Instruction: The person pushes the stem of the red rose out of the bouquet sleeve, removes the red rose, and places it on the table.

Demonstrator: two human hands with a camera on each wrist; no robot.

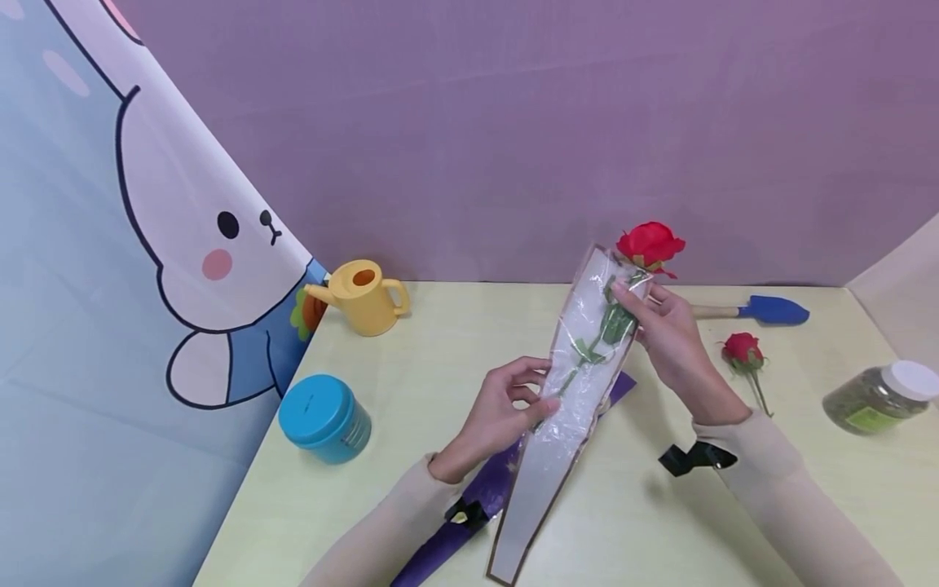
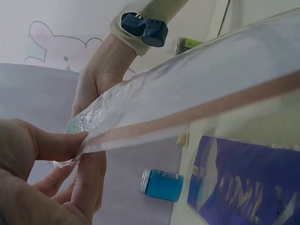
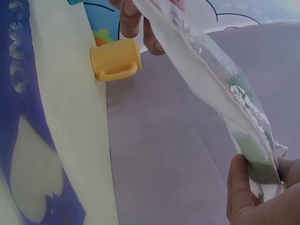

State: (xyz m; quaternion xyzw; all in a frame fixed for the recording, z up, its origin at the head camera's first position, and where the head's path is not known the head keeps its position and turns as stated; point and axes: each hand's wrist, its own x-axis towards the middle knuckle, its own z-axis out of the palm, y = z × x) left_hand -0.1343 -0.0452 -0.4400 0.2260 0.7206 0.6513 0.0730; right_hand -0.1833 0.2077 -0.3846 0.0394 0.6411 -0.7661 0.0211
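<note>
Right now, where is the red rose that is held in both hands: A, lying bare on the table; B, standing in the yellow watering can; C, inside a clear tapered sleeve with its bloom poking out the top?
C: the rose has its stem inside the clear sleeve, bloom above the opening.

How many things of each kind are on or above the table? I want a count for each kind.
Roses: 2
Sleeves: 2
Jars: 2
Watering can: 1
Trowel: 1
Total: 8
</note>
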